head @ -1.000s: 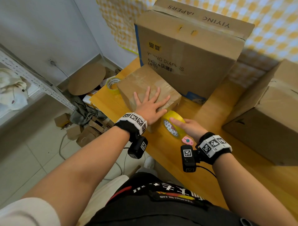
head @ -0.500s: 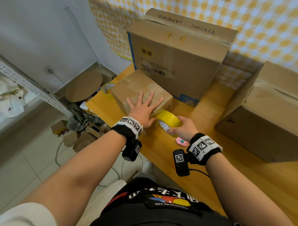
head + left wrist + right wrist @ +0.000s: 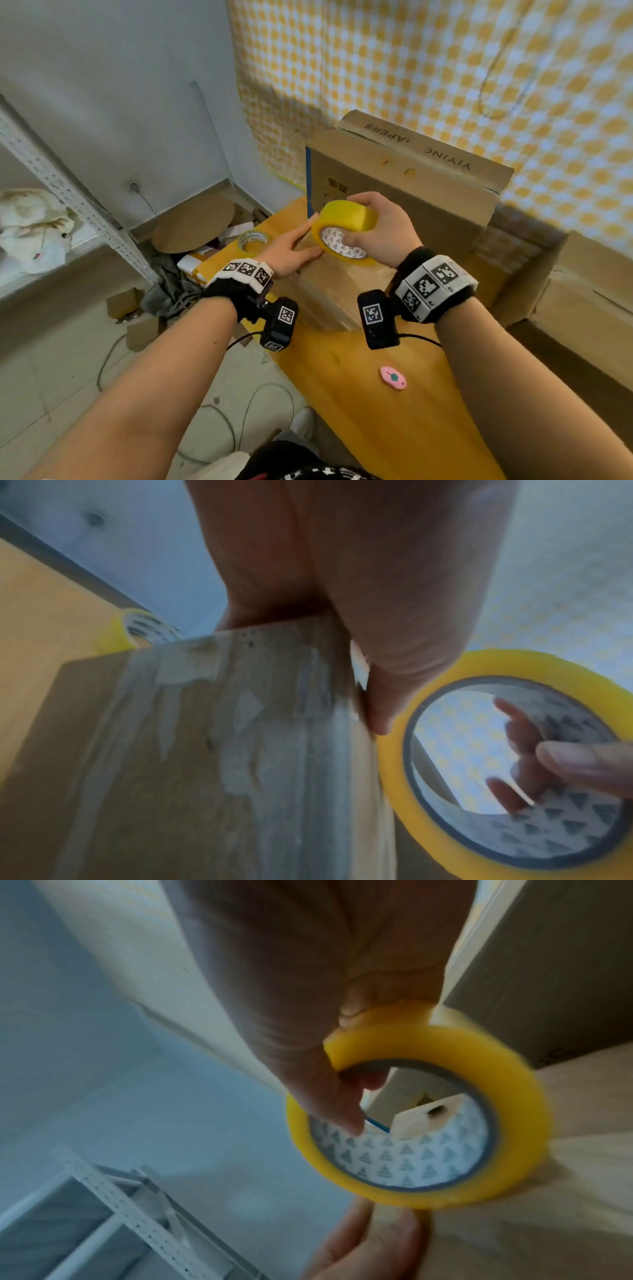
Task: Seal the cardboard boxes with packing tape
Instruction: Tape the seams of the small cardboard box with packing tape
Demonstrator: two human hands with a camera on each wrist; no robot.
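A small cardboard box [image 3: 329,291] wrapped in old clear tape stands on the yellow table [image 3: 376,428]. My left hand [image 3: 291,248] lies flat on its top with straight fingers; in the left wrist view the thumb runs down the box [image 3: 171,750] edge. My right hand [image 3: 380,226] grips a yellow tape roll [image 3: 346,222], thumb inside the patterned core and fingers over the outside. The roll [image 3: 428,1191] is held upright just above the box top, right next to my left fingertips. No free tape end is visible.
A second tape roll [image 3: 253,240] lies on the table left of the box. A large diaper carton [image 3: 411,185] stands behind it and another carton [image 3: 582,308] at the right. A pink cutter [image 3: 393,377] lies near the front edge. Scrap cardboard and cables litter the floor at the left.
My right hand has lifted the tape roll from the table beside the box up over the box top. The left hand stays flat on the box. My head has tilted up.
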